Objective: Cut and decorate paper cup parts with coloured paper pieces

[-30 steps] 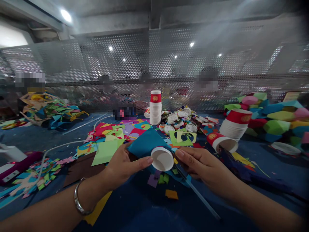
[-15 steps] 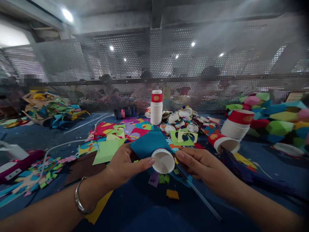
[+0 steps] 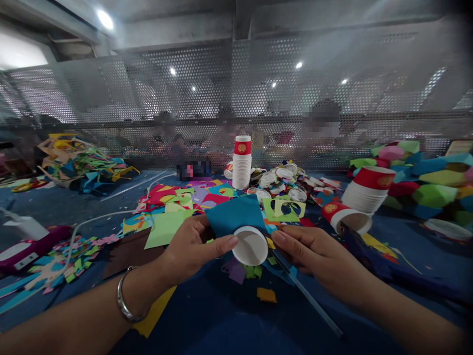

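Note:
A white round paper cup piece (image 3: 250,246), its hollow side facing me, lies against a teal paper sheet (image 3: 236,214). My left hand (image 3: 197,246) is closed on both, its thumb on the cup's left rim and its fingers behind the paper. My right hand (image 3: 303,246) is pinched just right of the cup, close to the paper's right corner. What its fingertips hold, if anything, I cannot make out. Beneath them a clear stick (image 3: 318,308) lies on the table. Small purple scraps (image 3: 234,271) and an orange scrap (image 3: 266,295) lie below the cup.
A tall cup stack (image 3: 242,170) stands behind, beside a pile of cup bottoms (image 3: 283,180). Right are a tilted cup stack (image 3: 367,190), a lying cup (image 3: 347,219) and a dark blue glue gun (image 3: 373,261). Left are paper scraps, a power strip (image 3: 33,251) and its cable.
The teal paper and cup piece have turned slightly in my hands. The whole view has shifted a little. Both hands keep nearly the same grip.

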Demonstrator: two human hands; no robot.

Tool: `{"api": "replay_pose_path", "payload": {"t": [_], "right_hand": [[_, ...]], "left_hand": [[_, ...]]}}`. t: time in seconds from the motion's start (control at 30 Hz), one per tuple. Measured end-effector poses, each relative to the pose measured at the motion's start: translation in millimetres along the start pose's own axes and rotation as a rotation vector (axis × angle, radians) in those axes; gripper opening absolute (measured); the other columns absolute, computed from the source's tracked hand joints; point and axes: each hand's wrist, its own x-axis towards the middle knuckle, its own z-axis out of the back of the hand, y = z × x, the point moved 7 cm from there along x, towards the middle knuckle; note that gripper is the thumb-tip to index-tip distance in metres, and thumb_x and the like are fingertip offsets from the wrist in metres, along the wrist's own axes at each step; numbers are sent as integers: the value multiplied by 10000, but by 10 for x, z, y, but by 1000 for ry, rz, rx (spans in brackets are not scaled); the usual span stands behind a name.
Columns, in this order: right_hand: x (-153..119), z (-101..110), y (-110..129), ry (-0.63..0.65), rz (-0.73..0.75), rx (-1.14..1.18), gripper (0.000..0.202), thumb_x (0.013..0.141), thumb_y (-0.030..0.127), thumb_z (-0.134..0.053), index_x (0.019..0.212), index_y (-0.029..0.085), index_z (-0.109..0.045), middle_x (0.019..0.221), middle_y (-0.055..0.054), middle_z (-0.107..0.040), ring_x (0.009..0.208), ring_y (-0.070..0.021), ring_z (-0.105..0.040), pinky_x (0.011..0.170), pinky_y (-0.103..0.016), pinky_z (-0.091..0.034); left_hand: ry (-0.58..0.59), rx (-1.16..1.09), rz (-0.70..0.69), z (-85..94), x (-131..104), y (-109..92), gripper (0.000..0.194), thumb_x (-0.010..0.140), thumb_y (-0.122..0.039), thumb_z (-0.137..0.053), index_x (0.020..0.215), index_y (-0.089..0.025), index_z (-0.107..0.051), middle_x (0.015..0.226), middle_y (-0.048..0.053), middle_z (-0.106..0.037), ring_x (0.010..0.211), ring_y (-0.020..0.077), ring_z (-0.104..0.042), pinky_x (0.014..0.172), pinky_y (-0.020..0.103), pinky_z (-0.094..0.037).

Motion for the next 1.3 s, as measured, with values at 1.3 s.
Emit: {"api": "replay_pose_path", "payload": {"t": [1.3], "right_hand": [[-3,-17,23,7,-6,-42,533,1007,654,-434,731,200,-466,669,45,-306,561,-104,-240,480,-252,-218]], "left_hand": [[239,-58,242,-153,-79,108,322,768,-328,-843,1044,-184,-762,1114,83,-748,1038,218,-670,940,318,-511]]}}
